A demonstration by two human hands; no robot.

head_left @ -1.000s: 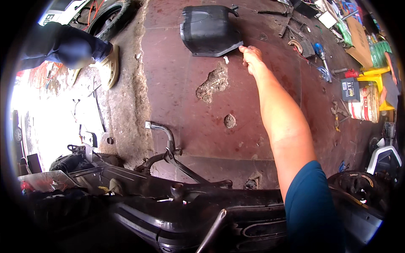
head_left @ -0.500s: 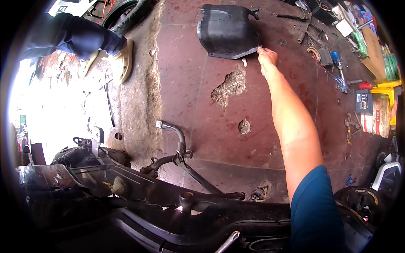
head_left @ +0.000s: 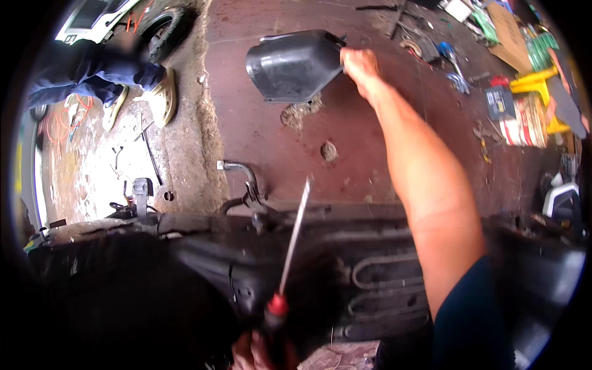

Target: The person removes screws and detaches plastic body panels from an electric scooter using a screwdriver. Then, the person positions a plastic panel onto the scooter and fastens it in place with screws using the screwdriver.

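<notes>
My right hand reaches far out and is closed on the right edge of a black plastic cover. The curved cover tilts, its right side raised off the reddish-brown floor. Whether its left side touches the floor I cannot tell. Low in the view, my left hand is wrapped round the handle of a screwdriver with a red and black grip. Its long metal shaft points up and away over the black motorcycle frame. Shadow and the lower edge hide part of this hand.
A person in dark blue trousers and cream clogs stands at the left, near a tyre. A bent metal pedal lever juts from the frame. Tools, a dark box and a yellow stool lie along the right.
My right hand has lifted and tilted the cover, drawing it nearer. The screwdriver, earlier only a tip at the lower edge, now shows with my left hand. The view has shifted.
</notes>
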